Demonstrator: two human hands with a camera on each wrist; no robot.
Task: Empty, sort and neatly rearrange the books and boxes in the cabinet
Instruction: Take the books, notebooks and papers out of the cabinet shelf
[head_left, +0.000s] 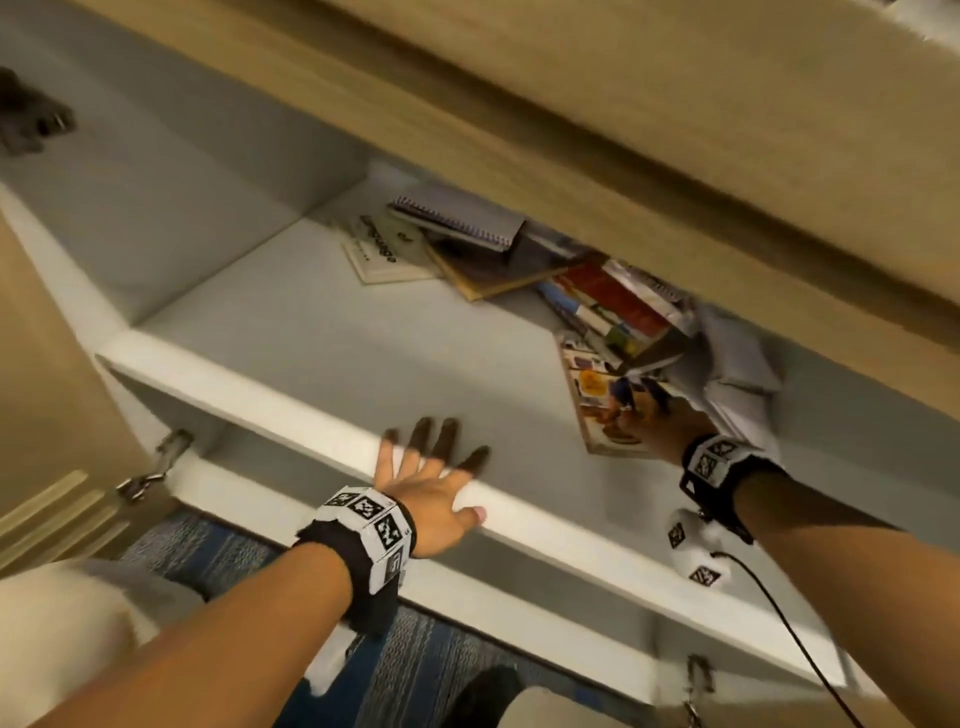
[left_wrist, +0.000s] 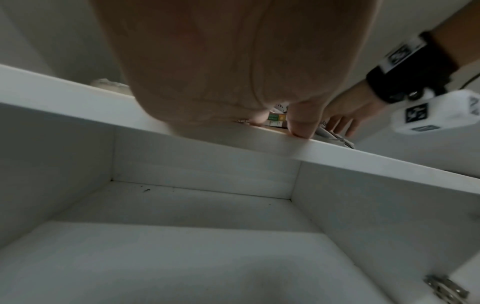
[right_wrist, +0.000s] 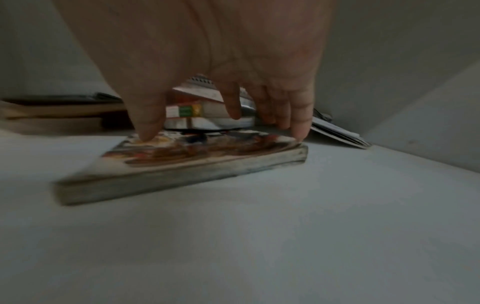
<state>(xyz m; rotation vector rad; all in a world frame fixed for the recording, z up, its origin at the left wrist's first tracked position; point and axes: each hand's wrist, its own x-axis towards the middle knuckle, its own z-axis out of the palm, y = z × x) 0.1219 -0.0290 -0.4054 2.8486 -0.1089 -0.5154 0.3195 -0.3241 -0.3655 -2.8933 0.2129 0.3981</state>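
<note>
Looking down from the head view, the right hand (head_left: 657, 423) reaches onto the cabinet's upper shelf (head_left: 291, 400) and rests on a picture-covered book (head_left: 589, 402) lying flat at the near edge of a tumbled pile of books (head_left: 613, 301); farther back sit a spiral notebook (head_left: 457, 221) and a cream booklet (head_left: 384, 249). The left hand (head_left: 431, 478) lies spread and flat on the shelf's front edge, gripping nothing. From the left wrist, the compartment below (left_wrist: 182, 236) shows bare white boards (only specks in the back corner), so what can be seen is stored up top. From the right wrist, the thumb and fingers (right_wrist: 298, 123) press down on opposite sides of the book's cover, straight rather than curled under it. It looks like a thick, stiffish paperback with a glossy, likely slippery cover and moderate weight; my guess is it slides well, so drag it to the shelf edge, then pinch spine and fore-edge.
</note>
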